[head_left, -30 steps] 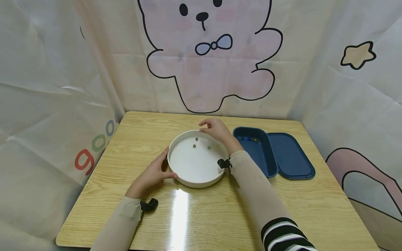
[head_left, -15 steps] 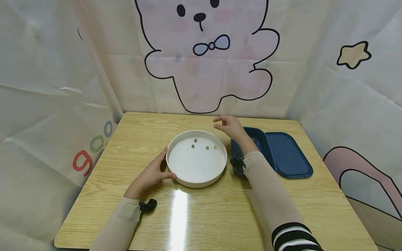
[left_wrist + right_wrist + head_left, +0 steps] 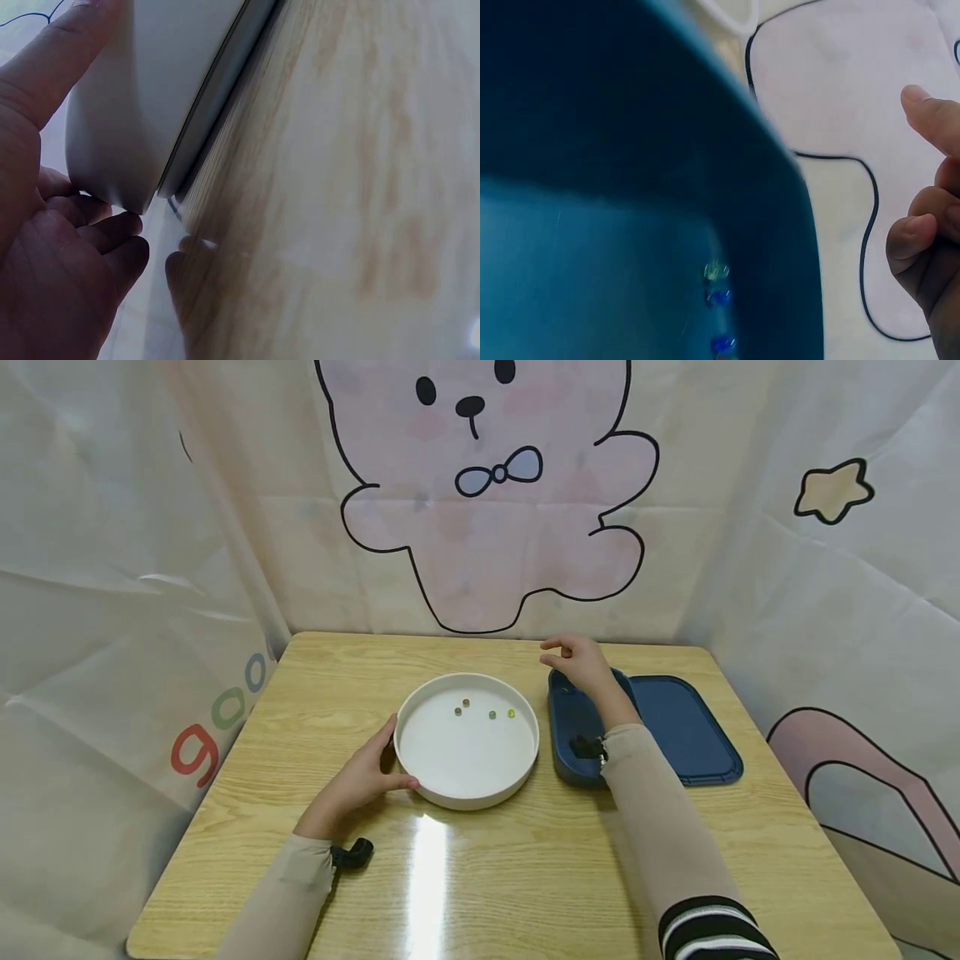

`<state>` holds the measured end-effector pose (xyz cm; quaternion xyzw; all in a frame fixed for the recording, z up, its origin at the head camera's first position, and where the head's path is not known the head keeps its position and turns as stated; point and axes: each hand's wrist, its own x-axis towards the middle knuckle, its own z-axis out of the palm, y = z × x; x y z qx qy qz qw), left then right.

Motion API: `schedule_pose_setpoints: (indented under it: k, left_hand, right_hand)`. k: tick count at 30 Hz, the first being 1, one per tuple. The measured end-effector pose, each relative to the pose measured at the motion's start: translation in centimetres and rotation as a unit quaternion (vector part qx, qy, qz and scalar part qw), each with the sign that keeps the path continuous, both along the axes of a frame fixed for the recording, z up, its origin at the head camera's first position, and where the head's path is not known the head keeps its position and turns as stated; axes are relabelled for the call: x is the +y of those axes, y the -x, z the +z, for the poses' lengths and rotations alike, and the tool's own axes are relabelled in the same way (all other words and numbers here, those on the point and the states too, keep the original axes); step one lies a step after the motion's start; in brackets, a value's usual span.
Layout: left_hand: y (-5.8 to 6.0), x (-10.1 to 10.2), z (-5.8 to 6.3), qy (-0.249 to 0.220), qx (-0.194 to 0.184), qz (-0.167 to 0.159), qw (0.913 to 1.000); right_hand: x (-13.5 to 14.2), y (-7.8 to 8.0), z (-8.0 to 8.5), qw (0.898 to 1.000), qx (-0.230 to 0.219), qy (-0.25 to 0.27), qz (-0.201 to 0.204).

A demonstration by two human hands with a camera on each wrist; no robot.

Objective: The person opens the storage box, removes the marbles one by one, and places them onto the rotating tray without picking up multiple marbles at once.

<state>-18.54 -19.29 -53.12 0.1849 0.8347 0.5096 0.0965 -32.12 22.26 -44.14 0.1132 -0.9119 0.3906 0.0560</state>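
My left hand (image 3: 360, 781) holds the left side of a round white dish (image 3: 467, 768), the thumb at its front wall. In the left wrist view the other fingertips (image 3: 127, 225) curl against the dish's outer side. Several small glass marbles, among them a yellow-green marble (image 3: 512, 713), lie on its floor. My right hand (image 3: 585, 667) is over the far end of a dark blue box (image 3: 573, 718), fingers loosely bent, thumb and forefinger apart, no object visible between them. Inside the box, in the right wrist view, a green marble (image 3: 715, 271) and blue marbles (image 3: 719, 297) line one wall.
A flat dark blue lid (image 3: 686, 727) lies against the box's right side. Everything stands on a wooden table (image 3: 517, 868), with a cloth curtain (image 3: 690, 552) printed with a cartoon figure behind it.
My right hand has moved right, from the dish's far rim to over the blue box. The left hand stays on the dish. The view has shifted slightly.
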Motion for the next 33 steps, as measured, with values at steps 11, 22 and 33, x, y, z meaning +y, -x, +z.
schedule_pose_setpoints:
  k: [11,22,33]
  left_hand:
    - [-0.1,0.0,-0.4,-0.014,0.006,-0.003,0.9999]
    - [0.0,0.3,-0.4,-0.020,0.003,0.000,0.9998]
    - [0.1,0.1,-0.4,-0.016,0.005,-0.006,0.9998]
  right_hand:
    - [2.8,0.3,-1.4,0.999,-0.027,-0.007,-0.031]
    - [4.2,0.7,-3.0,0.996,-0.054,-0.056,-0.034]
    - [5.0,0.5,-4.2,0.993,-0.090,-0.078,-0.023]
